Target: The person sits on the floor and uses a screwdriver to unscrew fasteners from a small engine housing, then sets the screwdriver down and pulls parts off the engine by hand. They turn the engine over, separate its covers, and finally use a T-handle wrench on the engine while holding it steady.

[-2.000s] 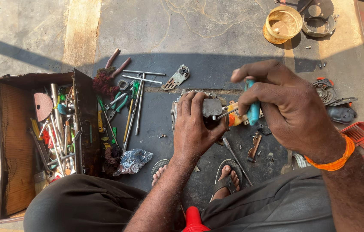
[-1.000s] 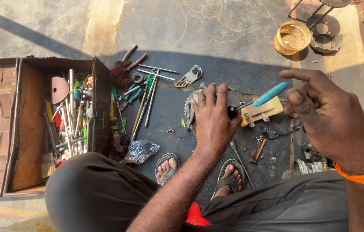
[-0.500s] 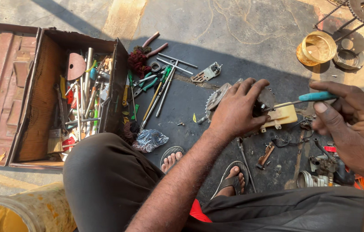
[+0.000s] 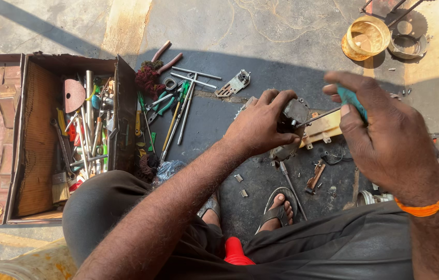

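Over dark mat (image 4: 219, 119), hands (image 4: 261, 124) grip screwdriver (image 4: 333, 106)

Bare concrete floor (image 4: 261, 26), grey, stained, hairline cracks up top. Pale yellowish stripe (image 4: 126, 26) runs across it at upper left. Strong sunlight, hard shadows: broad dark band of shade covers middle of floor, bright patches at top and right. Rusty open metal toolbox (image 4: 38, 140) at left (lid flat beside it, crammed with tools). Brass-coloured round part (image 4: 365, 37) and dark gear (image 4: 408, 39) lie in sun, upper right.
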